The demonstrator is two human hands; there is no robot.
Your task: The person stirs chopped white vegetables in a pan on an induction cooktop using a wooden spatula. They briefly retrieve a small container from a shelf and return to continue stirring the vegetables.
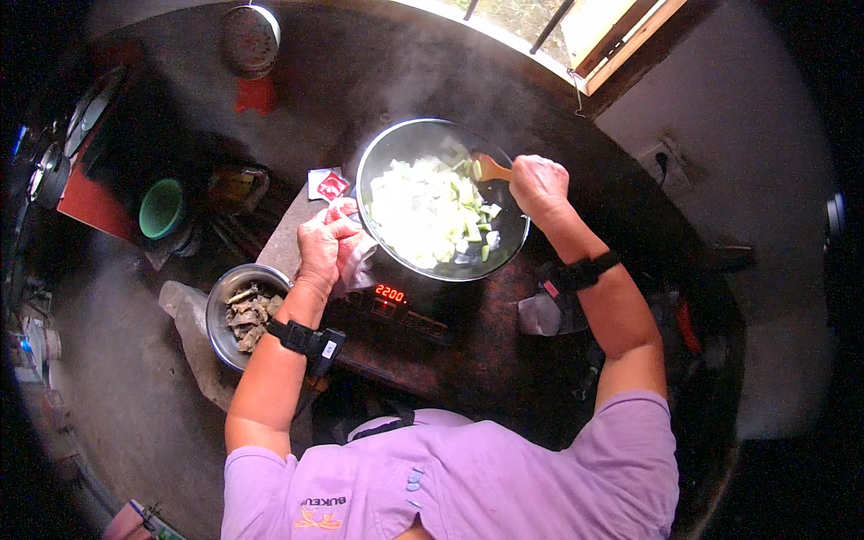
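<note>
A wide pan (507,250) full of pale green chopped vegetable pieces (432,209) sits above an induction cooker (412,317) with a lit red display. My right hand (540,185) is closed around an orange-brown spatula (493,170), whose blade reaches in among the pieces at the pan's right side. At the pan's left rim, my left hand (331,239) grips a pale cloth (358,263); whether it also holds a handle is hidden. Glare whitens the middle of the food, and steam rises beyond the pan.
A metal bowl (214,317) with brown chunks of food stands at the left, near my left forearm. A red and white packet (331,185) lies left of the pan. Farther left is a green bowl (162,209). A wall socket with a plug (663,162) is at the right.
</note>
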